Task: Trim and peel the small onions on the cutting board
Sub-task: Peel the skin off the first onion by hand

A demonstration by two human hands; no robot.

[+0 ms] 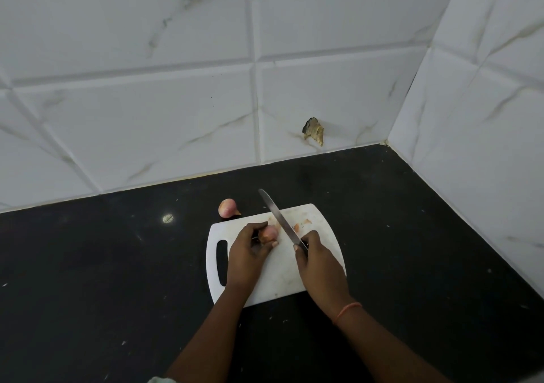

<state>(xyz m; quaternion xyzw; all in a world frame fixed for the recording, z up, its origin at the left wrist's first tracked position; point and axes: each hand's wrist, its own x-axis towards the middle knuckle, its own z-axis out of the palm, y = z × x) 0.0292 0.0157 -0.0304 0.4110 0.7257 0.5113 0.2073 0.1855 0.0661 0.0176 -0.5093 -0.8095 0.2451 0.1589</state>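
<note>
A white cutting board with a handle slot on its left lies on the black counter. My left hand grips a small pinkish onion on the board between fingers and thumb. My right hand holds the handle of a long knife. Its blade slants up and to the left, passing just right of the held onion. A second small onion sits on the counter just beyond the board's far left corner. Bits of onion skin lie on the board's far part.
The black counter runs under a white marble-tiled wall behind and another on the right, meeting in a corner. A chipped hole marks the back wall. An orange thread band circles my right wrist.
</note>
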